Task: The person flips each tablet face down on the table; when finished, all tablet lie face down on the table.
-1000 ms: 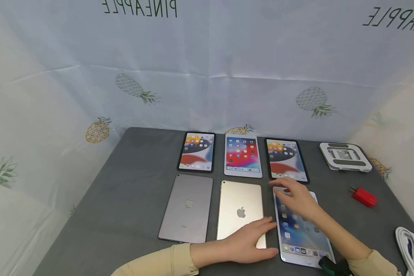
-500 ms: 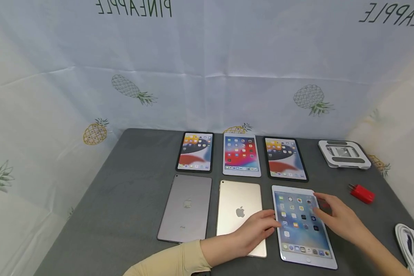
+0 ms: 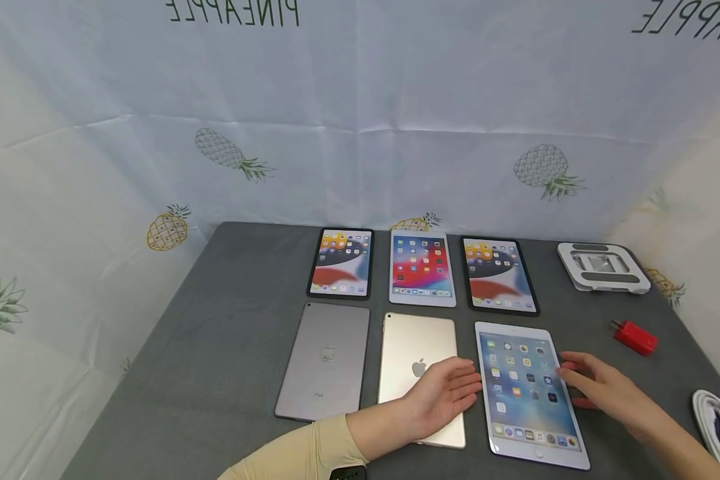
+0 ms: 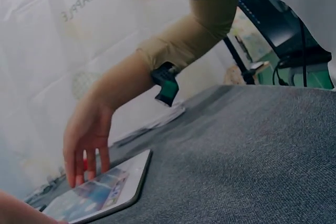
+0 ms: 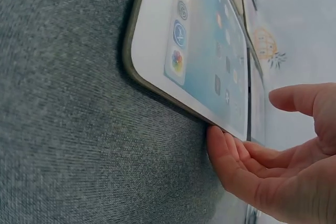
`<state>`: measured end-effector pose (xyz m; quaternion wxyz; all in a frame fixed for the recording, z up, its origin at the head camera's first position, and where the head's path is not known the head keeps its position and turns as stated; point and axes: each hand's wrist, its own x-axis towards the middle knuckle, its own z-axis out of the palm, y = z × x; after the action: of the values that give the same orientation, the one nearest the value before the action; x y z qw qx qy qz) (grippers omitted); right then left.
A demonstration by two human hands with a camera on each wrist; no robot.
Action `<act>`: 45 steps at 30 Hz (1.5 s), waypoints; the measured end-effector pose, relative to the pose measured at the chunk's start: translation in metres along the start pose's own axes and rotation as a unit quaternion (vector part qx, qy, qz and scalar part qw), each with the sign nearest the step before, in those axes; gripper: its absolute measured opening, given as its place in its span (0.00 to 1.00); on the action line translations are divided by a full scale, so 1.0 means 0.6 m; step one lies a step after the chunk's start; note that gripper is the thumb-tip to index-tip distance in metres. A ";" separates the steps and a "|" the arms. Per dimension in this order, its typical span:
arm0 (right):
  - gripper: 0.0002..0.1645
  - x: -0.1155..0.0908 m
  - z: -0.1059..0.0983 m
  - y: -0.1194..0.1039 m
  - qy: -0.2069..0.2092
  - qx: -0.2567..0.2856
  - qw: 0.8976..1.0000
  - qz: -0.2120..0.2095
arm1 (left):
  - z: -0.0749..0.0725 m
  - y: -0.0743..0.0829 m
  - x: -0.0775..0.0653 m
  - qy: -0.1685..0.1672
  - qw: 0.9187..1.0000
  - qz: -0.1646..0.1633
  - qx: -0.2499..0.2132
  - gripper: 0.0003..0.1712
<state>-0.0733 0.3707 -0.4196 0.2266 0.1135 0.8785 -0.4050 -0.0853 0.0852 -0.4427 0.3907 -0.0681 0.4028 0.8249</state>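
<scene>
A white tablet (image 3: 531,400) lies face up at the near right of the table, its screen lit with app icons. At its left edge is my left hand (image 3: 444,399), palm partly turned up and fingers loosely bent, over the gold tablet (image 3: 403,353). Whether these fingertips touch the white tablet I cannot tell. My right hand (image 3: 607,393) is at the opposite edge. In the right wrist view its fingertips (image 5: 218,135) touch the edge of the white tablet (image 5: 157,35), while the thumb stands raised, apart from it.
A grey tablet (image 3: 324,360) lies face down at left. Behind are two black-framed tablets (image 3: 341,263) (image 3: 499,275) and a white one (image 3: 422,267), all lit. At right lie a folded stand (image 3: 603,267), a red plug (image 3: 635,338) and a white cable (image 3: 719,427).
My right hand has moved from above the white tablet's top left, across to its right edge and lower. My left hand has rolled so its palm faces more upward. The tablets stay put.
</scene>
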 end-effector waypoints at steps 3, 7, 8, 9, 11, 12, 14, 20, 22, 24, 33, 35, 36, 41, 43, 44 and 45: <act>0.43 0.000 -0.001 -0.002 -0.008 0.007 1.000 0.005 | -0.002 0.000 0.000 0.001 1.000 -0.002 -0.008 0.39; 0.43 -0.002 0.000 -0.002 -0.010 0.008 1.000 0.005 | -0.003 0.003 -0.002 -0.002 1.000 -0.007 -0.012 0.40; 0.43 -0.002 0.000 -0.002 -0.010 0.008 1.000 0.004 | -0.004 0.004 -0.003 -0.003 1.000 -0.008 -0.011 0.40; 0.43 -0.003 0.000 -0.002 -0.010 0.007 1.000 0.004 | -0.004 0.004 -0.003 -0.004 1.000 -0.009 -0.009 0.40; 0.42 -0.003 0.000 -0.002 -0.008 0.005 1.000 0.000 | -0.004 0.006 -0.004 -0.006 1.000 -0.008 -0.003 0.40; 0.43 -0.003 0.000 -0.001 -0.008 0.006 1.000 -0.002 | -0.004 0.006 -0.004 -0.006 1.000 -0.007 0.001 0.39; 0.43 -0.003 0.001 0.000 -0.006 0.007 1.000 -0.005 | -0.004 0.006 -0.002 -0.004 1.000 0.001 0.012 0.36; 0.41 -0.003 0.010 -0.005 -0.001 0.008 1.000 -0.020 | 0.003 0.004 0.001 -0.018 0.997 0.030 0.072 0.22; 0.41 -0.005 0.016 -0.009 0.002 0.008 1.000 -0.020 | 0.005 0.002 0.001 -0.029 0.995 0.033 0.090 0.22; 0.42 -0.006 0.022 -0.011 0.003 0.009 1.000 -0.023 | 0.006 -0.002 -0.001 -0.031 0.992 0.039 0.112 0.25; 0.38 0.002 0.049 -0.025 0.073 -0.101 0.986 -0.109 | 0.007 -0.024 -0.008 0.000 0.980 0.087 0.181 0.32; 0.37 0.007 0.057 -0.036 0.118 -0.139 0.972 -0.151 | 0.007 -0.026 -0.010 -0.004 0.979 0.094 0.182 0.33; 0.36 0.011 0.060 -0.044 0.137 -0.148 0.965 -0.171 | 0.007 -0.026 -0.011 -0.005 0.979 0.096 0.181 0.33; 0.30 0.039 0.079 -0.102 0.171 -0.129 0.938 -0.274 | 0.005 -0.026 -0.013 -0.007 0.979 0.100 0.175 0.33; 0.29 0.056 0.085 -0.124 0.157 -0.121 0.935 -0.294 | 0.006 -0.026 -0.014 -0.010 0.980 0.102 0.173 0.33; 0.29 0.066 0.088 -0.133 0.148 -0.119 0.936 -0.298 | 0.006 -0.027 -0.014 -0.012 0.980 0.103 0.173 0.33; 0.29 0.075 0.091 -0.141 0.138 -0.120 0.936 -0.300 | 0.006 -0.027 -0.015 -0.015 0.979 0.104 0.173 0.33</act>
<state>-0.1281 0.2751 -0.4169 -0.0172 -0.1286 0.9363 -0.3262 -0.0671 0.0887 -0.4464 0.3141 0.0549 0.5385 0.7800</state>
